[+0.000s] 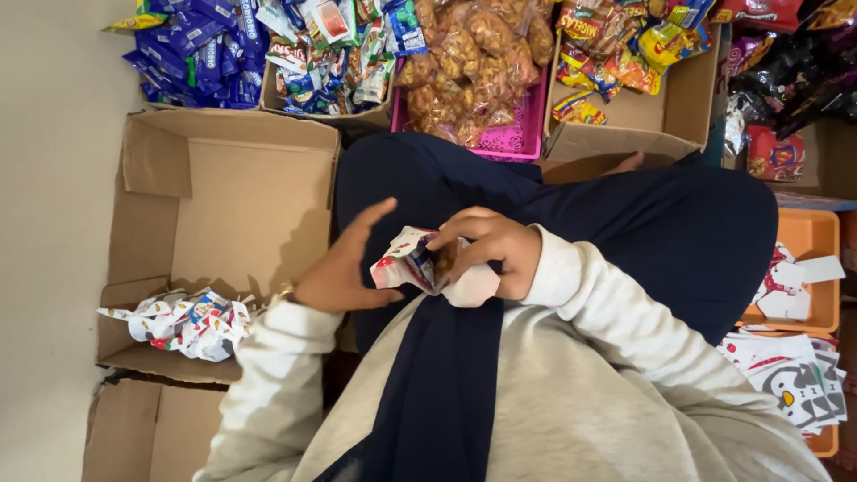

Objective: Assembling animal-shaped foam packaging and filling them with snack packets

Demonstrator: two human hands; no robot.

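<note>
Snack-filled boxes ring the floor where the right hand (495, 250) pinches a small white-and-red paper packet (420, 265) over the lap, the left hand (344, 263) spread beside it, finished packets (183, 321) in a cardboard box (223, 187).

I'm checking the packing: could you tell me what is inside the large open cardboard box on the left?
The cardboard box holds a pile of small folded white paper packets at its near end. What the packets contain cannot be seen.
</note>
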